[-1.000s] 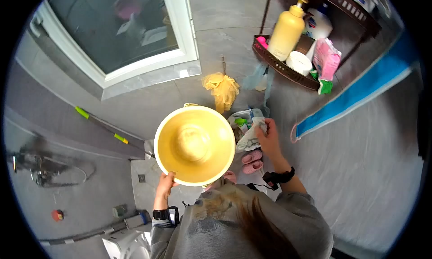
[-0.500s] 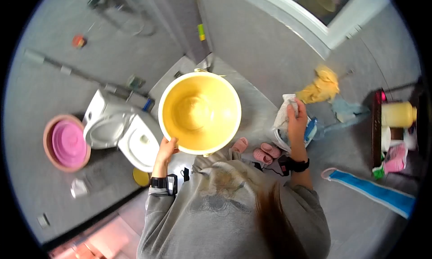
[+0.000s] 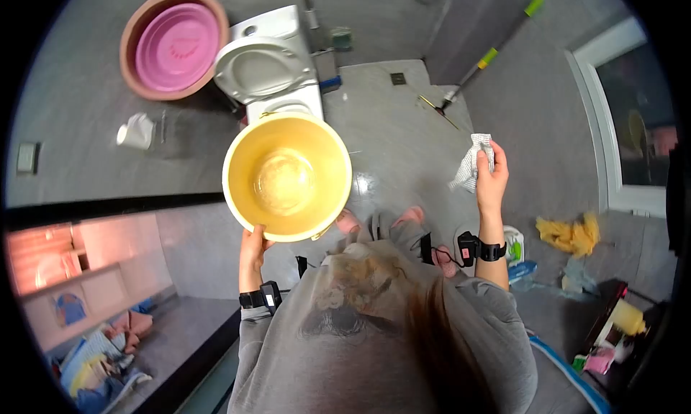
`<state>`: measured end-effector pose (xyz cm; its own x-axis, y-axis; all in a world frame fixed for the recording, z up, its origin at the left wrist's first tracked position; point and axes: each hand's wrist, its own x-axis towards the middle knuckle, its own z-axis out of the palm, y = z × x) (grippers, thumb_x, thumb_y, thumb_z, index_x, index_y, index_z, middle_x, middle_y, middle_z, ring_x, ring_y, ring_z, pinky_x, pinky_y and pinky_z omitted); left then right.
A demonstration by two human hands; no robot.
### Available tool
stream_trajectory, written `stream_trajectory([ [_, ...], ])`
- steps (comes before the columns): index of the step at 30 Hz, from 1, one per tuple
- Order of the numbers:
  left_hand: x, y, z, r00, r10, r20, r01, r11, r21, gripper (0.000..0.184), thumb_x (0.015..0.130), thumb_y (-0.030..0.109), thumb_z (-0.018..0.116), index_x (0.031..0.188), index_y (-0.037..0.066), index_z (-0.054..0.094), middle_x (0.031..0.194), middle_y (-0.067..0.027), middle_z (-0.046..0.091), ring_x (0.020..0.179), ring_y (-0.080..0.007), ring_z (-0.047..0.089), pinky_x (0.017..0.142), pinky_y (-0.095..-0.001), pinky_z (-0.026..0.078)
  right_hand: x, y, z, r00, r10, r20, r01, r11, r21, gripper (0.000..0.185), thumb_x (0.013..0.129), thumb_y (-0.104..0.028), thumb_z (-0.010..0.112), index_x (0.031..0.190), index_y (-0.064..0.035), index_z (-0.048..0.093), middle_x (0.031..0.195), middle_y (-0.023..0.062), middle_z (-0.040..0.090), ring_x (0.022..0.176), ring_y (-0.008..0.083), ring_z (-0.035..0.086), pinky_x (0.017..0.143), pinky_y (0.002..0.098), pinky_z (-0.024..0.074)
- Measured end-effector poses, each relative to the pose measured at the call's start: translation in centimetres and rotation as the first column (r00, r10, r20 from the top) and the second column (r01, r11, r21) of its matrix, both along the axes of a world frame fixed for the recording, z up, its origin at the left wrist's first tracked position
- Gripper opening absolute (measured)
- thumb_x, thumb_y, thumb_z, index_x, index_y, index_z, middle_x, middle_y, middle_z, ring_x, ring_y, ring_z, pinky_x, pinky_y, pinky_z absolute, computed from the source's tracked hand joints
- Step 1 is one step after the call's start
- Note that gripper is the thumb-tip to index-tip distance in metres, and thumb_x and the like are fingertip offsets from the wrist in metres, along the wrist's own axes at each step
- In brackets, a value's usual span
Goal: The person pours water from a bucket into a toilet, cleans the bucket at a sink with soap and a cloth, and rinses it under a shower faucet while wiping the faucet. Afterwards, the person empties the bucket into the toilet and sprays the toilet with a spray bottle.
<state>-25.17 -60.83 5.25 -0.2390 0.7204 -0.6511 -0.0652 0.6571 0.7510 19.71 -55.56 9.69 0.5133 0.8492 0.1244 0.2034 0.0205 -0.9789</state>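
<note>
A yellow plastic bucket tilts its open mouth up towards me, and nothing shows inside it. My left hand grips its near rim, thumb over the edge and fingers behind. Out to the right, my right hand pinches a striped grey-and-white cloth that hangs loosely over the floor. Behind the bucket stands the white toilet with its lid raised; the bucket covers the front of the bowl.
Pink and brown basins are at the upper left. A squeegee pole leans at the back right. Yellow cloth hangs on the right wall near a shelf of bottles. A floor drain lies ahead.
My view has turned to the right-hand wall less and the doorway at left now shows. The bucket has come in front of the toilet; the cloth has moved away from the white container at right.
</note>
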Motion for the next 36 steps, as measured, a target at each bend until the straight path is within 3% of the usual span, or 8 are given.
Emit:
stream_trajectory([
  [8,-3.0,-6.3,-1.5,0.889,0.458,0.0,-0.458,0.889,0.02,0.03,0.082,0.016,0.042,0.108,0.001,0.042,0.091,-0.0087,0.056,0.072,-0.0128,0.058,0.049,-0.0179,0.048,-8.7,8.8,-1.6,0.927,0.375,-0.006,-0.375,0.925,-0.07,0.026,0.079,-0.008,0.05,0.103,0.0026,0.047,0.094,0.0054,0.052,0.083,0.0093,0.047,0.073,0.0215,0.0384],
  [18,-1.8,-16.7,-0.6,0.518,0.855,0.026,-0.855,0.517,0.027,0.031,0.084,0.015,0.038,0.111,0.0,0.039,0.092,-0.0099,0.055,0.075,-0.0143,0.058,0.052,-0.0204,0.05,-29.1,15.3,-3.7,0.462,0.887,0.01,-0.887,0.462,-0.022,0.024,0.077,-0.006,0.051,0.1,0.0002,0.049,0.088,0.0038,0.054,0.076,0.0078,0.047,0.067,0.0203,0.0391],
  [21,-2.1,-20.8,-1.8,0.42,0.907,0.034,-0.906,0.417,0.069,0.031,0.084,0.016,0.038,0.111,0.001,0.039,0.092,-0.0096,0.055,0.075,-0.0139,0.058,0.052,-0.0206,0.05,-35.0,13.4,-3.5,0.296,0.955,0.003,-0.955,0.296,-0.014,0.025,0.078,-0.007,0.051,0.101,0.0005,0.049,0.086,0.0035,0.053,0.074,0.0072,0.047,0.065,0.0195,0.0389],
  [24,-0.6,-15.4,-5.9,0.291,0.956,-0.043,-0.951,0.294,0.099,0.032,0.084,0.016,0.038,0.112,0.001,0.038,0.092,-0.0095,0.055,0.074,-0.014,0.058,0.052,-0.0204,0.049,-38.8,19.1,-10.3,0.136,0.987,-0.083,-0.991,0.135,-0.024,0.025,0.078,-0.007,0.05,0.101,0.0007,0.048,0.086,0.0041,0.054,0.074,0.0076,0.048,0.065,0.0196,0.0395],
  [31,-10.3,-22.8,-7.1,0.332,0.942,0.042,-0.925,0.317,0.208,0.026,0.084,0.016,0.038,0.106,0.002,0.041,0.083,-0.0082,0.056,0.062,-0.0109,0.055,0.043,-0.0195,0.043,-51.9,10.6,-9.3,-0.005,0.998,-0.061,-0.999,-0.007,-0.039,0.026,0.077,-0.007,0.05,0.102,0.001,0.048,0.088,0.0069,0.055,0.079,0.0105,0.051,0.071,0.0226,0.0407],
  [33,-12.9,-24.2,-7.1,0.24,0.964,0.117,-0.961,0.219,0.167,0.023,0.082,0.012,0.037,0.102,0.003,0.043,0.075,-0.0069,0.056,0.059,-0.0097,0.053,0.041,-0.0198,0.039,-55.9,8.1,-8.9,-0.026,0.998,-0.057,-0.999,-0.028,-0.037,0.025,0.077,-0.007,0.05,0.1,0.0016,0.049,0.088,0.006,0.055,0.078,0.0103,0.051,0.071,0.0224,0.0405],
  [35,-17.0,-25.7,-6.3,0.239,0.971,0.008,-0.961,0.236,0.144,0.027,0.077,0.01,0.04,0.102,0.0,0.046,0.076,-0.0103,0.058,0.065,-0.0158,0.057,0.05,-0.0253,0.043,-59.5,5.6,-7.4,-0.069,0.993,-0.093,-0.996,-0.073,-0.047,0.025,0.077,-0.008,0.051,0.1,0.0013,0.049,0.086,0.0054,0.055,0.077,0.01,0.051,0.071,0.022,0.0404],
  [36,-19.1,-26.3,-6.2,0.259,0.929,-0.266,-0.916,0.324,0.238,0.026,0.075,0.009,0.041,0.097,-0.002,0.049,0.078,-0.0142,0.058,0.063,-0.02,0.057,0.052,-0.0285,0.044,-61.4,4.8,-6.6,-0.055,0.994,-0.094,-0.997,-0.059,-0.043,0.025,0.077,-0.008,0.051,0.1,0.0013,0.049,0.086,0.0054,0.055,0.077,0.01,0.051,0.071,0.022,0.0404],
])
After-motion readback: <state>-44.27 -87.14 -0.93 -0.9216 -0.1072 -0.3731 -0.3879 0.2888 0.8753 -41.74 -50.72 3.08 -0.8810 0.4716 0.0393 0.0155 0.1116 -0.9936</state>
